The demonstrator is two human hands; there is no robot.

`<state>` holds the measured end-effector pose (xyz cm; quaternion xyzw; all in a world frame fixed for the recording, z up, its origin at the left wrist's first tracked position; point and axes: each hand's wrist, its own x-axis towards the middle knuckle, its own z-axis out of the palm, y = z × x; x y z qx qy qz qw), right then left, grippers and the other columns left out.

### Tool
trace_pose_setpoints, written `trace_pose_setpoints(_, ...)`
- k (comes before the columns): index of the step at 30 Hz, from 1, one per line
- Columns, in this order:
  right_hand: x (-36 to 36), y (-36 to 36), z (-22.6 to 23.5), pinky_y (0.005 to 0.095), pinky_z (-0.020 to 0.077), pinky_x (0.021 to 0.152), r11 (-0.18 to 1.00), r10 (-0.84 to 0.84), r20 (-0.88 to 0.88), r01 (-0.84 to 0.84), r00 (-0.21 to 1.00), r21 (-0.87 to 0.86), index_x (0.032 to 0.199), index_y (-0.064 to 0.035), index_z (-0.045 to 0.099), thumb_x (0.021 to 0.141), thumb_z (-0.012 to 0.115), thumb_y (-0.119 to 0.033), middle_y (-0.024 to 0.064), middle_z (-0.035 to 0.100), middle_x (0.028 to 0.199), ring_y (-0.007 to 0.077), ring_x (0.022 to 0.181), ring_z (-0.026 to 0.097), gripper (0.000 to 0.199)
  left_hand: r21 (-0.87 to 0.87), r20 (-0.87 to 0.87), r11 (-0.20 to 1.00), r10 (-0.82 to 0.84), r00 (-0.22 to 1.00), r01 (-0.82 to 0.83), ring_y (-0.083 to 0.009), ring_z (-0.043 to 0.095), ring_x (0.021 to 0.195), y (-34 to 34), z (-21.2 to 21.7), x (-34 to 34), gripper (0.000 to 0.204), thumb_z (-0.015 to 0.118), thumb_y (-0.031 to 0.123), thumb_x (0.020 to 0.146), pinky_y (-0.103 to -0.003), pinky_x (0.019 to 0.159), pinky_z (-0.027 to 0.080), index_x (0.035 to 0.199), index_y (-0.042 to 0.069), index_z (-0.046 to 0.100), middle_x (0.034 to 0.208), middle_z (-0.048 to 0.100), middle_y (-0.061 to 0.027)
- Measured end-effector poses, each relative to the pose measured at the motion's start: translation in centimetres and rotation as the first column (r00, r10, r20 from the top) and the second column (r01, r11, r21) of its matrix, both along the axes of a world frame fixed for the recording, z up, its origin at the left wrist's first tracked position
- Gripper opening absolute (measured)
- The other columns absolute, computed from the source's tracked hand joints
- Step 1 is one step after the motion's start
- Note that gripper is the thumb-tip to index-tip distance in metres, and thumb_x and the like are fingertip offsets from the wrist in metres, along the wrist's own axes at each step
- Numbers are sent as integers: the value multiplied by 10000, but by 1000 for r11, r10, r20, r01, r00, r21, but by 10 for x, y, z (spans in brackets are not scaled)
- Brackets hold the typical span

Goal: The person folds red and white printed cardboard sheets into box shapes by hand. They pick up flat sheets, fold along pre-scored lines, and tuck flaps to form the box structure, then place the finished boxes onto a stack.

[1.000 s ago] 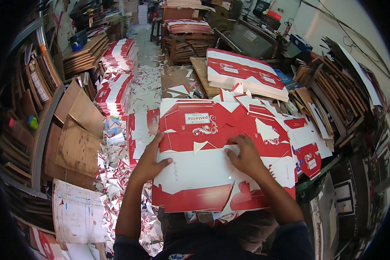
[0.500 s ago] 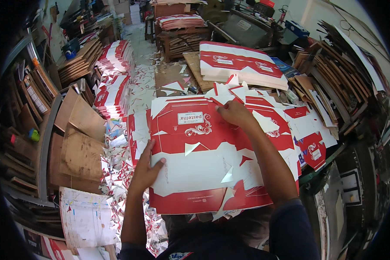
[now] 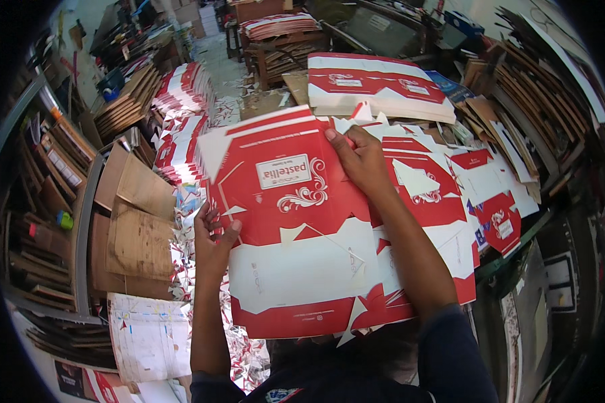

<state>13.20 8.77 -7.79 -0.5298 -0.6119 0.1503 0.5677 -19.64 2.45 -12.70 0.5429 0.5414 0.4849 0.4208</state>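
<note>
A red and white printed cardboard sheet with die-cut lines lies before me, its far part raised and tilted. My right hand is closed on it near the far right, thumb on top. At its left edge, my left hand has its fingers apart and its thumb by the printed face. Small loose offcuts, such as a white triangular scrap, rest on the sheet. Under and right of it are more printed sheets, partly hidden by my right forearm.
A tall stack of printed sheets stands beyond my right hand. More stacks line the left aisle, where paper scraps litter the floor. Wooden boards lean at left; upright boards crowd the right.
My right hand has moved slightly left and toward the far side, now gripping the sheet. The sheet's far part has risen and tilted. My left hand has shifted left a little, its fingers more visible.
</note>
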Motion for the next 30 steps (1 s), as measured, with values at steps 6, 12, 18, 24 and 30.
trace_pose_setpoints(6,11,-10,28,361,438,635,998,52,-102,-50,993,25,766,62,644,893,765,-355,120,544,709,200,662,508,453,-55,227,992,-97,969,112,-229,692,967,1,31,38,566,823,190,828,-355,879,565,1264,-44,550,1110,695,-165)
trace_pose_setpoints(12,58,-8,23,422,494,865,999,-27,121,29,992,-14,1113,29,586,892,715,-388,225,621,1068,336,1006,607,489,-142,90,980,-128,988,140,-206,687,965,11,17,44,536,779,212,878,-333,894,545,1289,-47,553,1122,698,-156)
trace_pose_setpoints(18,40,-151,-24,620,290,1119,903,133,682,195,719,-382,1458,21,399,929,625,-500,325,341,1501,516,1400,316,776,-189,156,944,-244,957,271,-206,639,1098,24,-15,22,625,723,194,921,-334,980,500,1426,-43,441,1275,632,-165)
trace_pose_setpoints(24,-3,-236,-20,657,219,1150,847,467,573,-154,674,-509,1362,-96,580,912,668,-342,268,374,1512,490,1446,277,521,-213,201,906,-326,924,366,-216,617,1161,35,-16,10,670,700,151,920,-340,1002,496,1482,-23,380,1307,613,-163)
trace_pose_setpoints(30,104,-228,-16,488,398,1056,930,-190,548,329,815,-167,1279,-45,601,831,775,-210,236,581,1284,405,1234,516,508,-238,219,933,-221,950,272,-232,638,1113,25,-21,12,636,714,181,918,-337,956,525,1424,-44,401,1261,621,-197)
